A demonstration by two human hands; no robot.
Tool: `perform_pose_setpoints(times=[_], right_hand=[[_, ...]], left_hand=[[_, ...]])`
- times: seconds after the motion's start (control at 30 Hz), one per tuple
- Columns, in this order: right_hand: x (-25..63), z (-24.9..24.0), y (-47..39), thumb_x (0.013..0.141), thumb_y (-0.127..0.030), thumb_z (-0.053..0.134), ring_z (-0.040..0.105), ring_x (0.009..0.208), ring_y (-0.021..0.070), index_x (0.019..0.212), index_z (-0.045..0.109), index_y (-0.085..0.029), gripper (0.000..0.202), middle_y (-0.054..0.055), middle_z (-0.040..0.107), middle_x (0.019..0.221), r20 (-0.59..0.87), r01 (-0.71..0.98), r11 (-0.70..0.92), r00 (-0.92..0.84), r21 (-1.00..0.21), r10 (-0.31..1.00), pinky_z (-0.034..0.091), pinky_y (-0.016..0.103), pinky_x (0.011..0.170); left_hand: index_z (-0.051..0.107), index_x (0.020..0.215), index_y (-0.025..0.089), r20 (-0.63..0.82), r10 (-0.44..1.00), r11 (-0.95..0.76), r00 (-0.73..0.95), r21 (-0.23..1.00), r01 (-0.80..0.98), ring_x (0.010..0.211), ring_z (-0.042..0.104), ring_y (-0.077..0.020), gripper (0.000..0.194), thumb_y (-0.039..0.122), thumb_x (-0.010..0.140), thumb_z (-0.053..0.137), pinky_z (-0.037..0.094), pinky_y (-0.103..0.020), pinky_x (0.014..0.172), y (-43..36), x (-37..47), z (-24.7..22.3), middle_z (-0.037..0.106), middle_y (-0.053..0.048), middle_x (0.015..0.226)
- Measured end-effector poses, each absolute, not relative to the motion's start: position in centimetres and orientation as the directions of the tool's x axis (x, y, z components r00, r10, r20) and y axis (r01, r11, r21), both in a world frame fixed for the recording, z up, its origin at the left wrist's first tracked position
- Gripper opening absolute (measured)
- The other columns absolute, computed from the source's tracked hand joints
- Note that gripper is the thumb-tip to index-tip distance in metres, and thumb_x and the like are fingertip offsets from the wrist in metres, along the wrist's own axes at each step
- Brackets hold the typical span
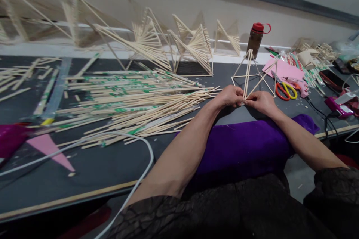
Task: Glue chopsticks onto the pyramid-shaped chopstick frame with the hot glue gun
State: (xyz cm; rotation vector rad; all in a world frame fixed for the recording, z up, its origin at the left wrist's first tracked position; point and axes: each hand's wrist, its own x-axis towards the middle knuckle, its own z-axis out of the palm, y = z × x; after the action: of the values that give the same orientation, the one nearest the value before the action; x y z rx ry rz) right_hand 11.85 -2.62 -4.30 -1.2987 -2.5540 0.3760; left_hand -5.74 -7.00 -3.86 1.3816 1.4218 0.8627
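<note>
A small frame of thin wooden sticks (pixel 247 73) stands on the dark table in front of me, with sticks meeting in a peak at the top. Its near corner sits between my two hands. My left hand (pixel 232 96) pinches this corner from the left, fingertips closed on the joint. From the right, my right hand (pixel 262 101) grips the same corner between thumb and fingers. The fingertips nearly meet, and the joint itself is partly hidden by them. Purple cloth (pixel 244 142) lies along the table edge below my wrists.
Loose sticks (pixel 168 108) and green-marked packs lie left. Twisted stick structures (pixel 193 46) line the wall. A red-capped bottle (pixel 255 39) stands behind the frame. Scissors (pixel 285 91), pink paper (pixel 283 69) and a phone (pixel 333 80) are right. A white cable (pixel 148 147) crosses the front left.
</note>
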Motion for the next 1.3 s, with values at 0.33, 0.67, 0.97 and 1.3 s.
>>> perform_pose_setpoints(times=[0.33, 0.67, 0.97, 1.3], right_hand=[[11.57, -4.11, -2.75, 0.084, -0.041, 0.068, 0.065, 0.075, 0.0172, 0.094, 0.081, -0.024, 0.024, 0.003, 0.077, 0.087, 0.082, 0.772, 0.529, -0.538, -0.352, 0.839, 0.034, 0.028, 0.059], [11.39, -3.84, -3.03, 0.085, -0.043, 0.068, 0.068, 0.08, 0.0194, 0.094, 0.081, -0.025, 0.025, 0.004, 0.078, 0.09, 0.064, 0.785, 0.514, -0.526, -0.346, 0.848, 0.036, 0.028, 0.06], [11.36, -3.91, -3.14, 0.086, -0.047, 0.065, 0.067, 0.08, 0.0175, 0.097, 0.08, -0.025, 0.028, 0.003, 0.078, 0.092, 0.055, 0.779, 0.523, -0.54, -0.345, 0.84, 0.034, 0.026, 0.059], [11.26, -4.23, -3.1, 0.087, -0.048, 0.064, 0.069, 0.085, 0.019, 0.098, 0.08, -0.026, 0.029, 0.003, 0.078, 0.096, 0.054, 0.779, 0.525, -0.542, -0.343, 0.839, 0.034, 0.026, 0.059]], left_hand=[[0.07, 0.078, 0.013, -0.158, 0.984, 0.125, 0.078, 0.938, 0.325, 0.056, 0.057, -0.0102, 0.008, 0.01, 0.071, 0.068, 0.041, -0.021, 0.052, -7.02, -5.71, -3.76, 0.061, 0.0, 0.059], [0.072, 0.08, 0.013, -0.145, 0.985, 0.109, 0.092, 0.944, 0.31, 0.055, 0.056, -0.0107, 0.011, 0.013, 0.069, 0.069, 0.04, -0.021, 0.05, -6.63, -6.05, -4.3, 0.063, -0.001, 0.062], [0.07, 0.078, 0.012, -0.158, 0.983, 0.125, 0.095, 0.95, 0.287, 0.052, 0.054, -0.01, 0.014, 0.014, 0.064, 0.067, 0.038, -0.02, 0.048, -6.78, -6.08, -4.35, 0.061, 0.0, 0.058], [0.069, 0.076, 0.013, -0.169, 0.981, 0.14, 0.09, 0.954, 0.266, 0.054, 0.055, -0.0107, 0.017, 0.019, 0.061, 0.07, 0.039, -0.02, 0.047, -6.77, -6.24, -4.5, 0.062, -0.001, 0.062]])
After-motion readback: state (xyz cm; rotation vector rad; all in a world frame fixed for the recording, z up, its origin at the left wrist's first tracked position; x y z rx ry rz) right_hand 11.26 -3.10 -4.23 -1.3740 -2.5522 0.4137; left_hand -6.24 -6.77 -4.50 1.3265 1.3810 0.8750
